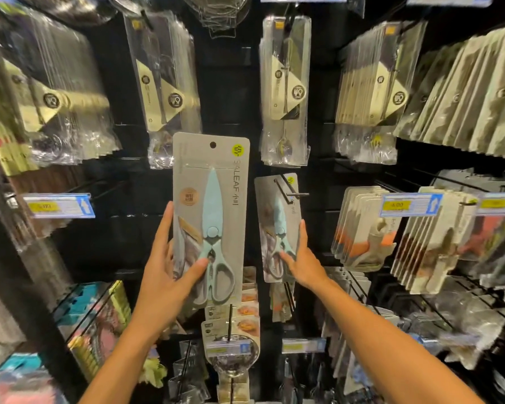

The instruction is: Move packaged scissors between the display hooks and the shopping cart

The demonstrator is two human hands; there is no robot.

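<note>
Two hands [169, 258] grip scissors packs [210, 217].

Your left hand [169, 266] holds a scissors pack [210, 217] upright in front of the display wall, left of centre. Just to its right, a second scissors pack [277, 228] hangs on a display hook [287, 190], with your right hand [299, 258] on its lower right edge. Above both hang rows of bagged utensils [285, 91]. A price tag [59, 205] sits far left, and another price tag [410, 205] far right.
</note>
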